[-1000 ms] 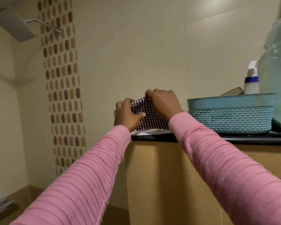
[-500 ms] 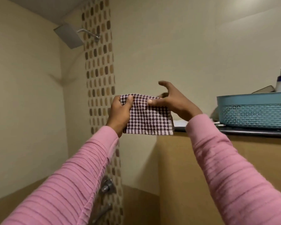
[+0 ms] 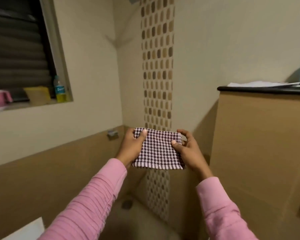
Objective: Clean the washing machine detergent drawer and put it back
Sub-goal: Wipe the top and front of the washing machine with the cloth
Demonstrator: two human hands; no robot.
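Cloth: I hold the purple-and-white checked woven cloth (image 3: 158,153) up in mid-air, in front of the tiled bathroom corner. It looks folded into a flat rectangle and hangs from its top edge.
Left hand: my left hand (image 3: 133,146) pinches the upper left corner, thumb on the front face and fingers behind.
Right hand: my right hand (image 3: 187,149) pinches the right edge, thumb on the front; the forefinger arches over the top corner.
Why held so: gripping two corners keeps the cloth taut and flat. I judge this readies it as a wiping pad.
Detergent drawer: not in view, so I cannot say where it lies or how clean it is.
Worktop: the black-edged worktop (image 3: 249,90) is up to my right, well apart from the cloth, with a flat white sheet (image 3: 260,84) on it.
Window sill: a yellow plastic cup (image 3: 37,95) and a clear bottle of yellow liquid (image 3: 60,90) stand far left.
Stage: I judge the wiping not yet begun.
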